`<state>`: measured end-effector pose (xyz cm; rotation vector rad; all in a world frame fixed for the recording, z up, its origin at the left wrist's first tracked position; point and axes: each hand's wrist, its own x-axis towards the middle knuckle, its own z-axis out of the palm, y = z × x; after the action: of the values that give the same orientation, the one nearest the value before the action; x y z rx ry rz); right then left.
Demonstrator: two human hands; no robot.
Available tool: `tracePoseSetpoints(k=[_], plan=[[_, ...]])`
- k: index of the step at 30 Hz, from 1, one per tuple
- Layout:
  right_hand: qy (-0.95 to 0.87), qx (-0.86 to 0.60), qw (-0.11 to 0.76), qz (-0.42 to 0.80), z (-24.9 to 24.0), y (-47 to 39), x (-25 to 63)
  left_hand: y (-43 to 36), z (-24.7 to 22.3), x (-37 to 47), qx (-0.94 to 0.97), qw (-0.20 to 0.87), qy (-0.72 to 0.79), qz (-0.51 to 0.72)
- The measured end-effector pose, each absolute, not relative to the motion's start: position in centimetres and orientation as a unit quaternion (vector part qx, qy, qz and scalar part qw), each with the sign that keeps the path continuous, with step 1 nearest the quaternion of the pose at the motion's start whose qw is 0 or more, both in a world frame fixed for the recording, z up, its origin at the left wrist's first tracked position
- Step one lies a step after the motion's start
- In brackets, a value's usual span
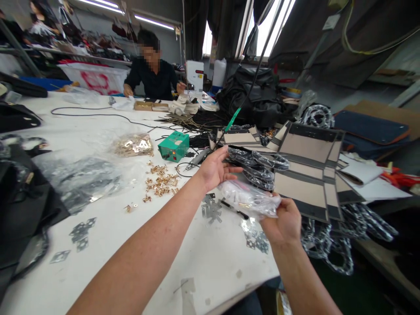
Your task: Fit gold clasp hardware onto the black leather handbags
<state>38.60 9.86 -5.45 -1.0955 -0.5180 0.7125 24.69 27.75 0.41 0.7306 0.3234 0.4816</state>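
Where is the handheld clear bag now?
Just right of centre in the head view, the clear bag is in the right hand, its other end near the left hand.

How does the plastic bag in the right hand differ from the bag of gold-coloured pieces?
The held bag is gripped at one end by the right hand; the gold-piece bag lies on the white table.
The held bag looks mostly whitish, its contents hard to make out; the gold-piece bag plainly shows many flat pieces.
The held bag is nearer the camera; the gold-piece bag is farther off, left of the green box.
Both are see-through plastic.
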Motion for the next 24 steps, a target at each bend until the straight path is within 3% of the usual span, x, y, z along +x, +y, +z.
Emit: tracePoseSetpoints(k=[7, 15, 19, 22, 24], plan=[[-0.272, -0.442, 0.743, 0.423, -5.3, 3.8, 31.5, 27.2, 0.4, 25.2, 0.383, 0.864, 0.246, 0.217], [-0.563, -0.444, 0.524, 0.459, -8.0, 0.8, 24.3, 24.9, -1.0, 25.7, 0.377, 0.851, 0.262, 0.256], [-0.631, -0.455, 0.486, 0.397, -6.7, 2.3, 27.8, 24.0, -0.8, 26.1, 0.348, 0.855, 0.245, 0.297], [-0.609, -0.6, 0.463, 0.233, -7.6, 5.4, 32.2, 23.8, -0.1, 26.4, 0.328, 0.859, 0.221, 0.325], [-0.591, -0.71, 0.366, 0.117, -9.4, 7.9, 34.7, 23.9, 0.2, 26.6, 0.311, 0.864, 0.205, 0.34]])
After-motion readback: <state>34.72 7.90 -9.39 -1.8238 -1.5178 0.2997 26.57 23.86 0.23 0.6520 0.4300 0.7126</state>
